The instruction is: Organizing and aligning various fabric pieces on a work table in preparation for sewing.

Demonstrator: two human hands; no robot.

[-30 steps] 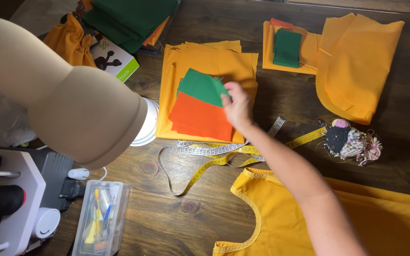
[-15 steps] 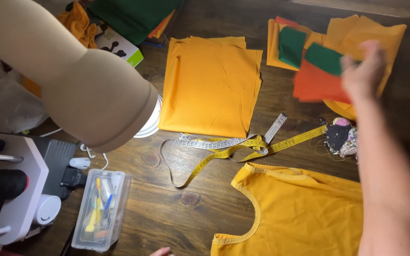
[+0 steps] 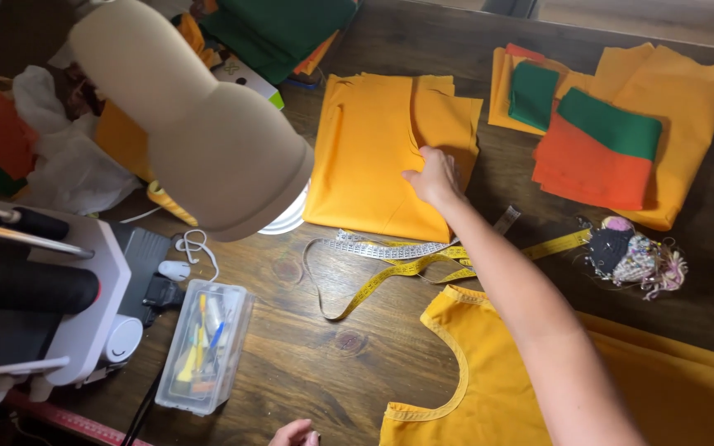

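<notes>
1. At nine o'clock, a white sewing machine (image 3: 84,306) stands at the wooden table's (image 3: 324,372) edge, under a beige padded lamp head (image 3: 200,124).
2. Just right of it, at seven o'clock, a clear plastic lidded box (image 3: 206,345) holds small colourful sticks, too blurred to identify.
3. At six o'clock, only the fingertips of the left hand (image 3: 295,433) show at the bottom edge; I cannot tell their grip.
4. At twelve o'clock, the right hand (image 3: 433,176) rests on the folded orange-yellow cloth (image 3: 373,157), fingers curled and pinching its fold.
5. A yellow measuring tape (image 3: 406,268) loops below.
6. At two o'clock, an orange-and-green fabric stack (image 3: 597,153) lies on more yellow cloth.
</notes>
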